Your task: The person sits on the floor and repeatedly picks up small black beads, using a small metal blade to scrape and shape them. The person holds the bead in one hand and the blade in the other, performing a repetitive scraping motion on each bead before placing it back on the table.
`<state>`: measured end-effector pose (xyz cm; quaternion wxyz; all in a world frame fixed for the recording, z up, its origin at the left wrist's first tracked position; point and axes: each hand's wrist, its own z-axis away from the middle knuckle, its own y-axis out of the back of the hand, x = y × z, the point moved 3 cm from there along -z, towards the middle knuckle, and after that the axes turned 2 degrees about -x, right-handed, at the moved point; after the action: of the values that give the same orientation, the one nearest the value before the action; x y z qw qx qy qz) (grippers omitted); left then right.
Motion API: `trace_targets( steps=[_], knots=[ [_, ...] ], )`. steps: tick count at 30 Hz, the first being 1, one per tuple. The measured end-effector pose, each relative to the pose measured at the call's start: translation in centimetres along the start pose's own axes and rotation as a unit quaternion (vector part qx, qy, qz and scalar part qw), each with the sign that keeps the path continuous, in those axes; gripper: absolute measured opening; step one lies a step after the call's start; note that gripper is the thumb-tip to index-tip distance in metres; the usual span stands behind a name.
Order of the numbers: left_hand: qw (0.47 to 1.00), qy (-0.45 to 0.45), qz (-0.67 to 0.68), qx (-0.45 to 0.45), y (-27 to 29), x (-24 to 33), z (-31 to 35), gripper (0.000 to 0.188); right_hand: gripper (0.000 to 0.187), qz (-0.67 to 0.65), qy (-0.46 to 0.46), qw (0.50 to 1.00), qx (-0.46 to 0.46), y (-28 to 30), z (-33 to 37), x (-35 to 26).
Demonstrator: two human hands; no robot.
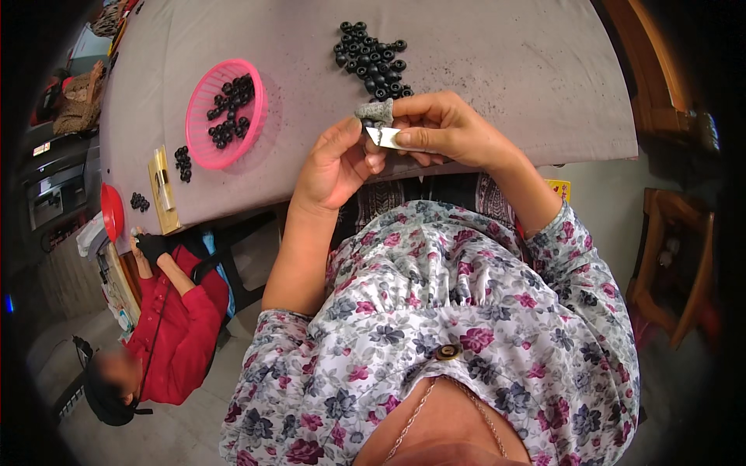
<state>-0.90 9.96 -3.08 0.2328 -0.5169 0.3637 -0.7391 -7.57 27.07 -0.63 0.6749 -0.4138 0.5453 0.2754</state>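
Note:
My left hand [336,161] is closed, thumb and fingers pinching a small black round piece [368,124] at the table's near edge. My right hand [447,132] meets it from the right, its thumb pressed on a flat white blade-like strip [386,138] with a pointed end. A grey cloth cover [374,110] sits over the tip of my right index finger. The strip's end lies against or very near the black piece; fingers partly hide the contact. Just beyond my hands is a loose pile of black round pieces [371,60], many with a hole in the centre.
A pink plastic basket [263,116] with black pieces stands left on the cloth-covered table [303,39]. Small clusters of black pieces [183,165] lie beside it, near a yellowish strip [163,190] and a red dish [112,212]. A person in red [179,334] sits at left. Dark crumbs dot the cloth.

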Motion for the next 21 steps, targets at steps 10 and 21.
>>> trace_targets(
  steps=[10,21],
  knots=[
    [1.000,0.007,0.008,-0.028,0.30,-0.01,-0.05,0.019,0.017,-0.002,0.004,1.000,0.014,-0.01,-0.07,0.01],
    [0.999,0.005,0.022,-0.032,0.41,-0.06,-0.14,0.021,0.017,0.013,0.010,0.999,0.031,0.30,-0.29,0.25]
  ],
)
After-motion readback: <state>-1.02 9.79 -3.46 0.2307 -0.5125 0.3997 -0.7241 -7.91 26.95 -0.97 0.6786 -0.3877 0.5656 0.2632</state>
